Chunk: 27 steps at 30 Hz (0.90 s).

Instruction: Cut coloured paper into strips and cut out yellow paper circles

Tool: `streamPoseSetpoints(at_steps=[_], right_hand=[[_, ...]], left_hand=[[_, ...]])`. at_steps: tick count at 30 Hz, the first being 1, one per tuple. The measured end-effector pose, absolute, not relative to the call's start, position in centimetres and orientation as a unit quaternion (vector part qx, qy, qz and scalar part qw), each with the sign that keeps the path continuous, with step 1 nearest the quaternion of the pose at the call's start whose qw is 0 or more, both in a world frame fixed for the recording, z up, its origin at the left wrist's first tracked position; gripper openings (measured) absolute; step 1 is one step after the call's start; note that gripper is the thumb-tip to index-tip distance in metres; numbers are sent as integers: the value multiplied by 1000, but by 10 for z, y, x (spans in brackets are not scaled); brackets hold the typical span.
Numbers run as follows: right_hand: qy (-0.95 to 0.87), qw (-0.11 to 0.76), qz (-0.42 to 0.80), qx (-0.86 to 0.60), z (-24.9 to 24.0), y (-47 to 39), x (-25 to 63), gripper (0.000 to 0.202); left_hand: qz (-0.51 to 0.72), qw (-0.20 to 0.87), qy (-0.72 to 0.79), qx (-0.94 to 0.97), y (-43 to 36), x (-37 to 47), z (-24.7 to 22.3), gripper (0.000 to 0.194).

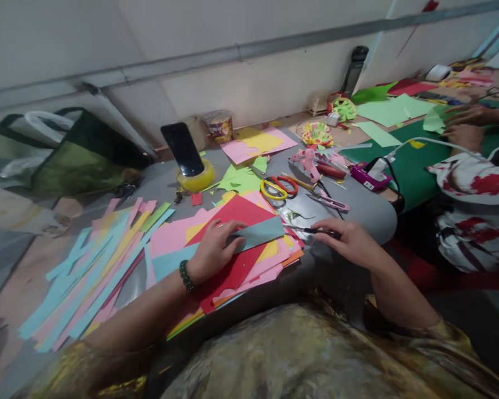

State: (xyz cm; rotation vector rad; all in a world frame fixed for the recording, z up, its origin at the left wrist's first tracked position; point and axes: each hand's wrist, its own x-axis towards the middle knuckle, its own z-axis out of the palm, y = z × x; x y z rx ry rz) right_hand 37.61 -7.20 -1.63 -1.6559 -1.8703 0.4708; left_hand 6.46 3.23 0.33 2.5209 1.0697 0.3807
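My left hand (pixel 217 248) rests with its fingers spread on a light blue paper strip (pixel 260 233). The strip lies across a red sheet (pixel 241 277) on top of a stack of coloured paper. In my right hand (pixel 351 239) is a slim black-handled tool (pixel 311 230) with a thin metallic front end. That end reaches the strip's right end; whether it is a knife or scissors I cannot tell. Just beyond the stack lie yellow-and-orange-handled scissors (pixel 274 189) and a pink-handled cutting tool (pixel 330 202).
Cut paper strips (pixel 95 271) are piled at the left. A phone (pixel 183 149) leans on a yellow tape roll (pixel 196 176). Behind are a pink glue gun (pixel 310 164), a purple power strip (pixel 370 177) and paper flowers (pixel 316 134). Another person's hands (pixel 466 130) work at the right.
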Motion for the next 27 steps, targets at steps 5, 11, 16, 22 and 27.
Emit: streamPoseSetpoints(at_steps=[5, 11, 16, 22, 27], right_hand=[[-729, 277, 213, -588, -18, -68, 378, 24], [-764, 254, 161, -571, -23, -60, 376, 25], [-774, 233, 143, -571, -29, -54, 376, 26], [-773, 248, 167, -559, -27, -56, 382, 29], [-778, 243, 176, -552, -25, -50, 374, 30]], left_hand=[[133, 177, 389, 894, 33, 63, -4, 36], [86, 113, 331, 933, 31, 66, -14, 49], [-71, 136, 293, 944, 29, 74, -12, 54], [-92, 131, 302, 940, 29, 77, -10, 56], [-92, 129, 305, 939, 28, 78, -10, 56]])
